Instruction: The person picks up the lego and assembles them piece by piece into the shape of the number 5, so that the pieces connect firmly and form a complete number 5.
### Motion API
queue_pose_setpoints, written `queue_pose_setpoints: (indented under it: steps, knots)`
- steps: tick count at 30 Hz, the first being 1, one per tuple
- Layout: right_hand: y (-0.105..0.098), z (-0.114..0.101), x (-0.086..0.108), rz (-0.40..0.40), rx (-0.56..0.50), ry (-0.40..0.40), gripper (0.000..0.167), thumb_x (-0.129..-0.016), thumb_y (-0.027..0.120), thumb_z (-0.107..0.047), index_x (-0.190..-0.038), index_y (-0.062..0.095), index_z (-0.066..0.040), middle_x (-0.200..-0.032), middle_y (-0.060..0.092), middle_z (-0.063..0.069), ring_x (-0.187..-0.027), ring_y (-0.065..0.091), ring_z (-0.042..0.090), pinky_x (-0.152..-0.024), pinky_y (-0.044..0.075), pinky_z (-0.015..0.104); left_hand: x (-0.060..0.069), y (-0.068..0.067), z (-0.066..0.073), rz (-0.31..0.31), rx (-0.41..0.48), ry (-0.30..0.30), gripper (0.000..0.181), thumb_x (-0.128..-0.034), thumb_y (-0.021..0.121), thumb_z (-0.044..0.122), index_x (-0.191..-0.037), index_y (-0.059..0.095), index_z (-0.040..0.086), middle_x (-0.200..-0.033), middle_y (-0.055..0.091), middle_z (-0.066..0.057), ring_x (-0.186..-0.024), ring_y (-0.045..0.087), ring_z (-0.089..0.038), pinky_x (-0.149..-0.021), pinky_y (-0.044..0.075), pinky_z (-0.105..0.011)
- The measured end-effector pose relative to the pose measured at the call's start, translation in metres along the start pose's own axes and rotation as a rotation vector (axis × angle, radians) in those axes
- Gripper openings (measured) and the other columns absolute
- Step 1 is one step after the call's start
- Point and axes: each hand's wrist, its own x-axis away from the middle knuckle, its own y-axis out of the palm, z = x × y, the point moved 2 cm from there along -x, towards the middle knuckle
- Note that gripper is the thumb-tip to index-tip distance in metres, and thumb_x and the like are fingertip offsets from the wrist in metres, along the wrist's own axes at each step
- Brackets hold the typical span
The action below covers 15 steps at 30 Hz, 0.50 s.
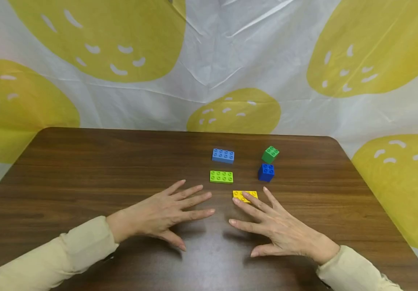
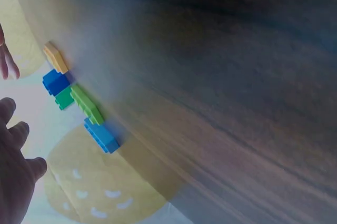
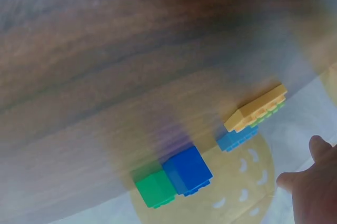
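Observation:
Both hands hover over the table with fingers spread and nothing held. My left hand (image 1: 169, 212) is left of centre, nearest the lime green brick (image 1: 221, 177). From the head view, the fingers of my right hand (image 1: 279, 226) partly cover the yellow brick (image 1: 245, 195); the right wrist view shows that hand (image 3: 318, 182) apart from the bricks. Behind the lime brick lies a light blue brick (image 1: 223, 156). To the right, a dark blue brick (image 1: 266, 172) stands in front of a green brick (image 1: 270, 154). All of them rest studs up.
The brown wooden table (image 1: 103, 169) has rounded far corners. A white cloth (image 1: 296, 113) with large yellow shapes hangs behind it and along its sides. In the left wrist view, the bricks appear near the table's far edge, including the light blue brick (image 2: 101, 136).

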Motion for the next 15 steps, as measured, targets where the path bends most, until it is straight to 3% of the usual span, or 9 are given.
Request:
queue_pose_setpoints:
  steps: [4, 8, 11, 15]
  knots:
    - [0.0, 0.0, 0.003, -0.013, -0.005, 0.025, 0.069, -0.089, 0.035, -0.067, -0.143, 0.042, -0.024, -0.152, 0.028, 0.014, -0.139, 0.025, 0.036, -0.109, 0.005, 0.062, -0.004, 0.002, 0.001, 0.001, 0.017, -0.01, 0.091, -0.0765, 0.048, 0.074, -0.148, 0.028, 0.021, -0.154, 0.024, -0.011, -0.141, 0.021, -0.032, -0.106, 0.027, -0.058]
    - [-0.003, 0.003, 0.006, 0.001, -0.051, 0.102, 0.07, -0.088, 0.045, -0.063, -0.143, 0.04, -0.02, -0.153, 0.026, 0.014, -0.14, 0.026, 0.03, -0.111, 0.007, 0.058, -0.009, 0.004, 0.001, 0.004, 0.071, -0.057, 0.09, -0.079, 0.051, 0.069, -0.149, 0.025, 0.02, -0.154, 0.025, -0.011, -0.141, 0.023, -0.033, -0.106, 0.027, -0.058]
    - [-0.007, 0.011, 0.01, 0.092, -0.126, 0.21, 0.067, -0.089, 0.052, -0.054, -0.142, 0.042, -0.014, -0.151, 0.031, 0.013, -0.138, 0.031, 0.024, -0.115, 0.01, 0.046, -0.013, 0.005, -0.001, 0.041, 0.174, -0.148, 0.085, -0.0823, 0.056, 0.061, -0.149, 0.027, 0.017, -0.151, 0.032, -0.01, -0.137, 0.031, -0.033, -0.106, 0.028, -0.056]
    - [-0.01, 0.03, 0.016, 0.309, -0.224, 0.399, 0.055, -0.086, 0.068, -0.025, -0.134, 0.051, -0.006, -0.137, 0.05, 0.013, -0.125, 0.047, 0.022, -0.11, 0.025, 0.022, -0.023, 0.008, -0.003, 0.134, 0.362, -0.344, 0.075, -0.0843, 0.062, 0.05, -0.143, 0.039, 0.01, -0.139, 0.049, -0.009, -0.126, 0.048, -0.027, -0.102, 0.039, -0.045]
